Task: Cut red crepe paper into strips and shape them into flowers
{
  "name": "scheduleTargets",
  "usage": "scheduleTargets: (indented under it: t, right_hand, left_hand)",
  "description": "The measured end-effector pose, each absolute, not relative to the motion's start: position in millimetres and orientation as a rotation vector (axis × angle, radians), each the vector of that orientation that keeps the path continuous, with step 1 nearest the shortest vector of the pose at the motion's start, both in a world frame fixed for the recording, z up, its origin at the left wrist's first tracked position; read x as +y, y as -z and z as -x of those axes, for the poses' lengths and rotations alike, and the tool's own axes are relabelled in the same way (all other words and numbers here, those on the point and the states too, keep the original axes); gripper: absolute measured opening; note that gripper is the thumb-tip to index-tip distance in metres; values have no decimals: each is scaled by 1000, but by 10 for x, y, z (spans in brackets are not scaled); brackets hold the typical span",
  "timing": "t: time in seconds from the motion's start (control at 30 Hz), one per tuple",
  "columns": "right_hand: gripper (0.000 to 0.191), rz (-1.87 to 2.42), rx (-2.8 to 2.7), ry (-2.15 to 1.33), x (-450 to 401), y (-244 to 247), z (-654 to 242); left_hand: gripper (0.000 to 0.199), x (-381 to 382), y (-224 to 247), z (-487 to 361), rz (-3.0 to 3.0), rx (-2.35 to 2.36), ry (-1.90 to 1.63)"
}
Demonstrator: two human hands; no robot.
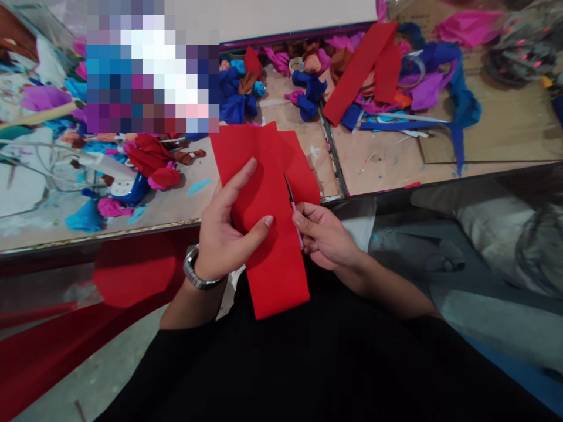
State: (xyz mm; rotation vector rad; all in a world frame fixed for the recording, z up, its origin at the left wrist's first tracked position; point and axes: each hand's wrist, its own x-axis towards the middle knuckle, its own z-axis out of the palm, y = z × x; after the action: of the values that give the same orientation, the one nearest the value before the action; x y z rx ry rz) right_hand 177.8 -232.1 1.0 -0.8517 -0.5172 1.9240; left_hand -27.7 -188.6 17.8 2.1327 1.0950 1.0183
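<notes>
A folded length of red crepe paper (281,258) hangs over the table's front edge toward my black shirt. My left hand (233,225) grips it from the left side, the thumb and index finger lying across its face and the other fingers hidden behind. At the paper's right side, my right hand (323,231) is closed around small pink-handled scissors (290,190). Their dark blade points away from me, along a cut line between the main strip and a flap (301,167) curling to the right. The handle loops are mostly covered by my fingers.
Beyond the paper, the worktable (373,170) carries bunched blue, pink and brown pieces, red strips (363,73) and a tape roll (413,69). A white power strip (108,167) with cords lies at left. Cardboard (492,138) is at right. Red material (136,269) hangs below the table.
</notes>
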Motion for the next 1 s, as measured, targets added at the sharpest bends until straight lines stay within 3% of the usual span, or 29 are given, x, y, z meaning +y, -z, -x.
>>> scheduleTargets:
  t: [1.0]
  right_hand:
    - [49, 869, -569, -1857, -2225, -16, -1799]
  left_hand:
    - [82, -1907, -238, 237, -2134, 1103, -1027]
